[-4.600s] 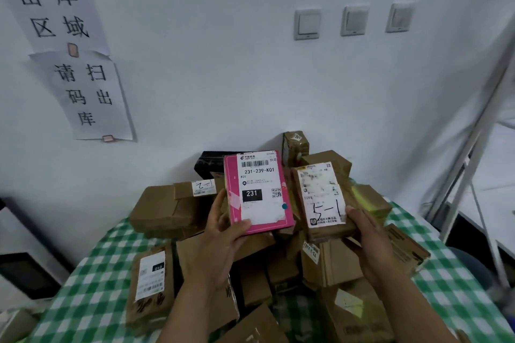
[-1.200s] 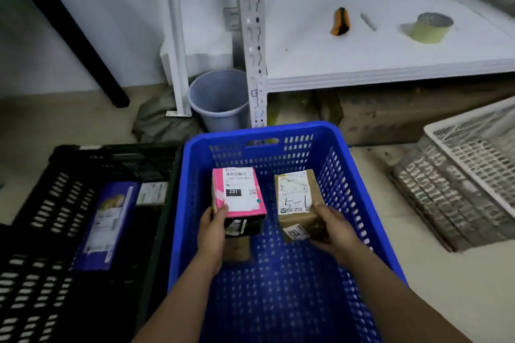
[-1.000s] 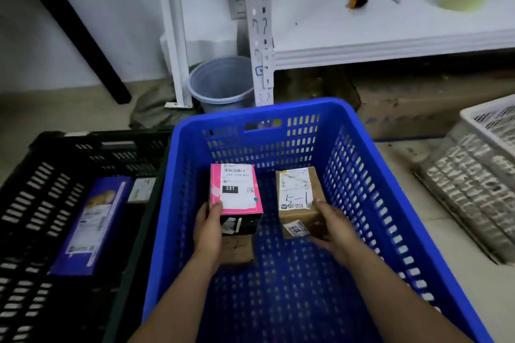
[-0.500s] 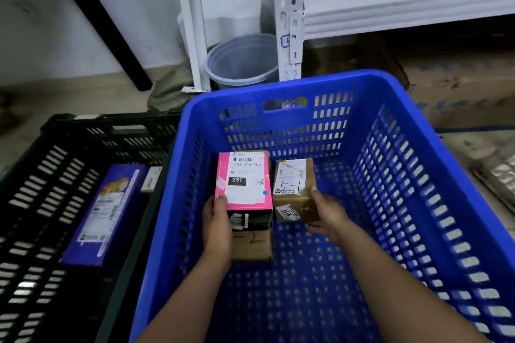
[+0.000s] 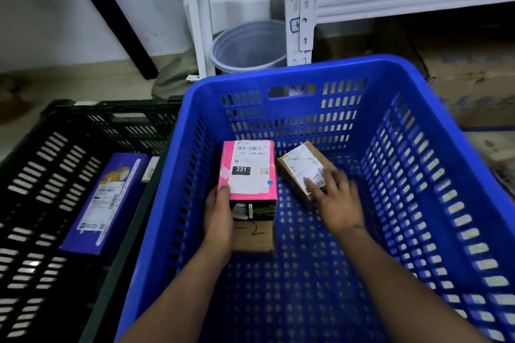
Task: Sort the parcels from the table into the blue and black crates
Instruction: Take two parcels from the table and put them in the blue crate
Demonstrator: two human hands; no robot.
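The left hand [image 5: 220, 216] grips the pink parcel [image 5: 249, 170], thumb curled over its near edge, above a brown parcel [image 5: 253, 237] on the blue crate [image 5: 306, 71] floor. The right hand [image 5: 337, 202], blurred, lies with loose fingers on the tilted brown labelled parcel [image 5: 302, 166] just beside. To the left stands the black crate [image 5: 83, 115] holding a purple box [image 5: 106, 203], and behind it are a grey bucket [image 5: 248, 47] and a white shelf upright [image 5: 299, 8].

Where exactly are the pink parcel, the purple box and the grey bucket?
pink parcel [image 5: 250, 179]: head view, on its white shipping label.
purple box [image 5: 107, 203]: head view, on the label on its top face.
grey bucket [image 5: 250, 47]: head view, on its inner wall.
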